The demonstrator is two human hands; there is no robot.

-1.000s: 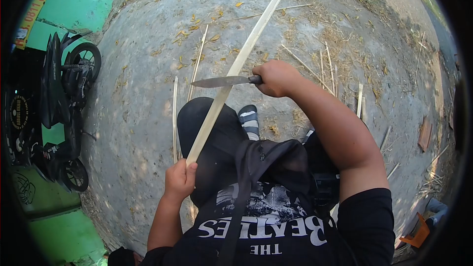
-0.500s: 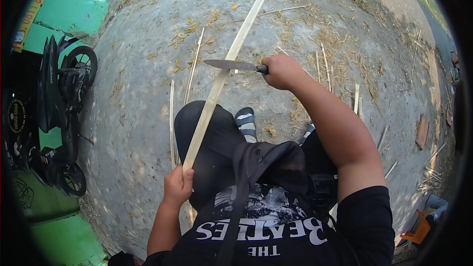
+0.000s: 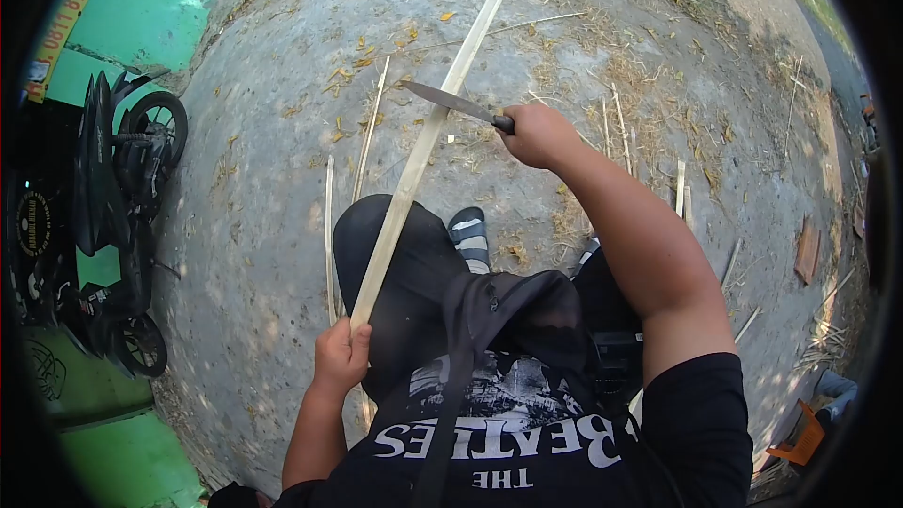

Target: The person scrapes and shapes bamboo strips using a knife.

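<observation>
A long pale strip, bamboo by its look (image 3: 406, 183), slants from my lap up past the top edge of the view. My left hand (image 3: 341, 356) is closed around its near end, thumb on top, beside my left thigh. In my right hand (image 3: 542, 136) is the dark handle of a knife (image 3: 451, 102). The blade lies across the strip well beyond my knee, its tip pointing left and slightly away from me. Whether the edge touches the strip I cannot tell. My left knee (image 3: 386, 226) is under the strip.
Thin strips (image 3: 372, 127) and dry leaves lie scattered over the concrete ground (image 3: 254, 179). A parked motorcycle (image 3: 122, 216) stands at the left by a green wall (image 3: 141, 19). On the right are a brown slab (image 3: 807, 251) and an orange object (image 3: 798, 435).
The knife has moved a little away from me along the strip, and its blade has turned so the tip points farther up. My left hand and the strip stay almost still.
</observation>
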